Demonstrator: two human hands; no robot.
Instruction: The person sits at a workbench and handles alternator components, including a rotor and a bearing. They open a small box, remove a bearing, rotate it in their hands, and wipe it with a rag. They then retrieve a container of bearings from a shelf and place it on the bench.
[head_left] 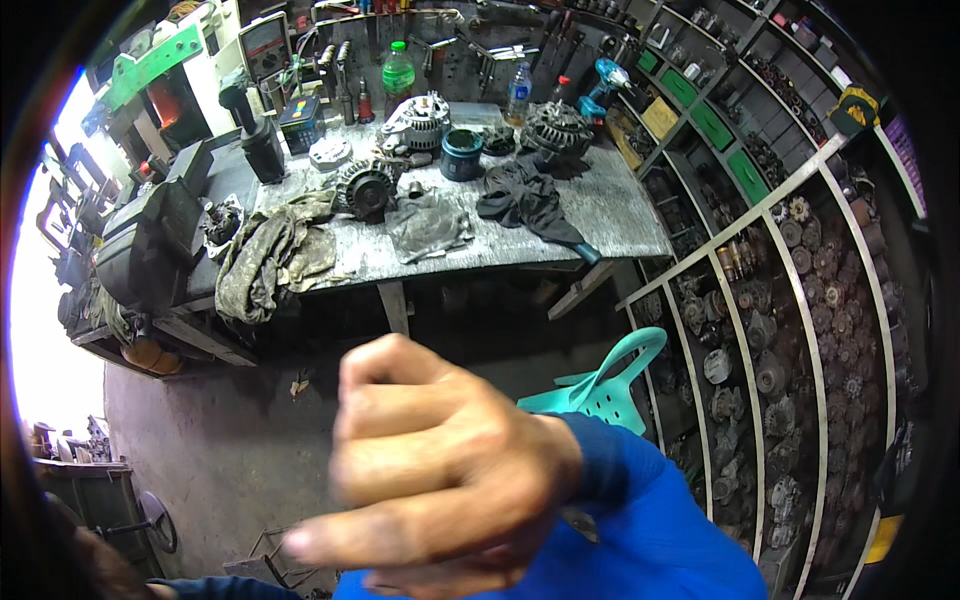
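Note:
My right hand [450, 470] is raised large in front, its back turned up and somewhat blurred. Most of its fingers are curled in, while the lowest visible finger stretches to the left. The palm is hidden, so whether it holds anything does not show. At the dark lower left rim is my left hand [108, 568], with its dark blue sleeve beside it; the fingers cannot be made out. Neither hand touches the workbench [590, 215]. On the bench are alternators [365, 190], a dark blue tin [461, 155], a black cloth [530, 200] and a grey rag [428, 228].
A teal plastic chair [625, 385] stands behind my right wrist. Shelves of used parts [830, 300] line the right side. A stained cloth [265, 260] hangs over the bench edge. Bottles [398, 72] and a teal cordless drill [603, 85] stand at the back. A steering wheel [157, 522] is at lower left.

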